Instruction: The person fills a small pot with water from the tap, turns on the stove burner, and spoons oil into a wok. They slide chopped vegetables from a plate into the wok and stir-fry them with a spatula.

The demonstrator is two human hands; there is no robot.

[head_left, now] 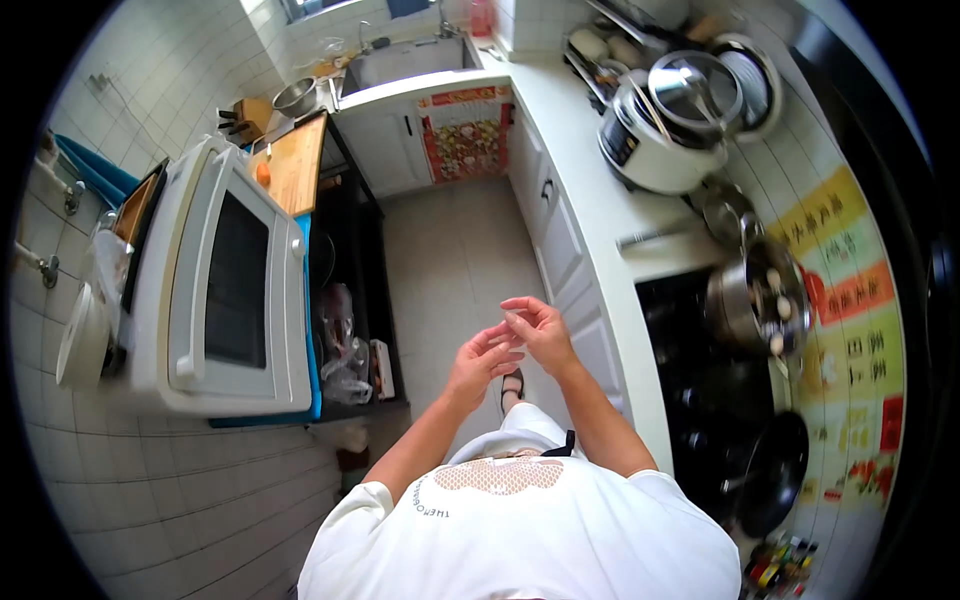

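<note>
My left hand [482,364] and my right hand [541,334] are held together in front of my body, above the tiled floor [440,250]. Fingertips of the two hands overlap, and whether they press on each other is hard to make out. On both hands the fingers are stretched out, and I see nothing held. Closest to my right hand is the white cabinet front [575,270] under the right counter. Below my hands, a foot in a dark sandal [512,385] shows on the floor.
At left, a white oven [235,270] stands by a cutting board [293,165] with an orange piece on it. A sink [410,65] is ahead. Along the right counter [640,390] are a rice cooker [650,140], a steel pot [745,305] and a black wok [772,470].
</note>
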